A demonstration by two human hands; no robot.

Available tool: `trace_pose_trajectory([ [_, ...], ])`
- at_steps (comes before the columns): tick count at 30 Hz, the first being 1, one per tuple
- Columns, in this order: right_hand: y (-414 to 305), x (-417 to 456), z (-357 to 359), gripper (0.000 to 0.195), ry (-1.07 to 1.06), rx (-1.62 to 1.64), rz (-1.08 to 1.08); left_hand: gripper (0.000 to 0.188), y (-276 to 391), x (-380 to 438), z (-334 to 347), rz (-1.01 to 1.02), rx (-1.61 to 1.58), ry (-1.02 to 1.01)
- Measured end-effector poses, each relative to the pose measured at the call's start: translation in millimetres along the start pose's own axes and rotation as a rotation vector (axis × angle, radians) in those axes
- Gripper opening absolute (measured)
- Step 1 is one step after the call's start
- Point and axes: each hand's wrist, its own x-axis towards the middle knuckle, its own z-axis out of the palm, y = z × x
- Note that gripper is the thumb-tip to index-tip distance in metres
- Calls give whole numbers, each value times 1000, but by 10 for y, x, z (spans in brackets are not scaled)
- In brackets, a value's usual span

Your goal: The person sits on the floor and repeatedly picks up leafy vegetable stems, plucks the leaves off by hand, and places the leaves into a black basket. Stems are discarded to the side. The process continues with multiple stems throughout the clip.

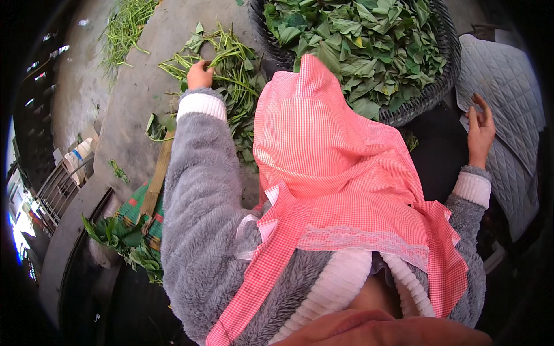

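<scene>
My left hand (200, 75) is at the near-left edge of a heap of leafy green vines (236, 80) on the concrete floor. Its curled fingertips touch the pale green stems; whether they grip any is hard to see. Off to the right, my right hand (481, 127) is raised with bent fingers apart and nothing in it. A grey quilted cloth (497, 86) hangs behind that hand. Ahead of me, a dark woven basket (450, 56) is heaped with broad green leaves (359, 47). A red-and-white checked apron (320, 142) covers my lap, close to the basket's near rim.
Stripped green stems (130, 30) lie piled on the concrete floor (138, 82) at the far left. Beside my left sleeve are a wooden slat (156, 181), a green patterned woven item (134, 207) and more leafy greens (125, 240). White buckets (77, 160) stand by a metal rack (58, 194).
</scene>
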Motion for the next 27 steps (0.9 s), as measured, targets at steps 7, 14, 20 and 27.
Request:
trace_pose_trajectory([
  [7, -54, -106, -47, 30, 30, 65, 3, 28, 135, -924, -1084, 47, -470, 130],
  [14, 37, -205, -186, 28, 20, 226, -23, 27, 151, -1670, -1796, -123, -645, -4],
  [20, 78, -245, -251, 28, 81, 316, -49, 23, 298, -1801, -2049, -166, -737, 16],
  [27, 199, -319, -312, 24, 120, 381, -71, 30, 875, -1921, -2356, 132, -985, -57],
])
